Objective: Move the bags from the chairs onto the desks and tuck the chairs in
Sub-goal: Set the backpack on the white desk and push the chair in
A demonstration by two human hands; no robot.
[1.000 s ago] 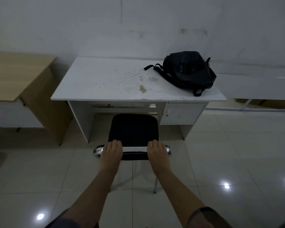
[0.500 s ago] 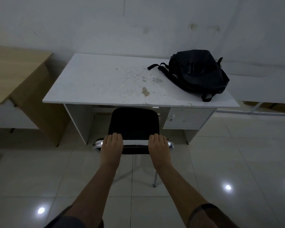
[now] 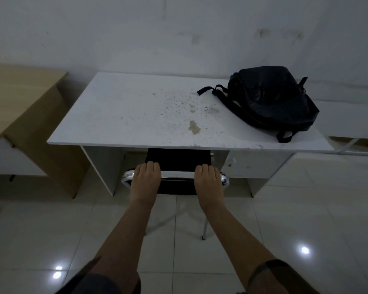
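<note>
Both hands, left (image 3: 145, 181) and right (image 3: 208, 181), grip the chair (image 3: 177, 160) backrest; its seat sits under the white desk (image 3: 123, 115).

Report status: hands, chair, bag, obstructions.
Both hands, left and right, grip chair back rail. Seat partly under white desk. Bag on desk, right end. Nothing seen blocking the chair.

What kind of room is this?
Probably an office or classroom: a white desk with a chair under it, a wooden desk beside it, bare wall and tiled floor.
</note>
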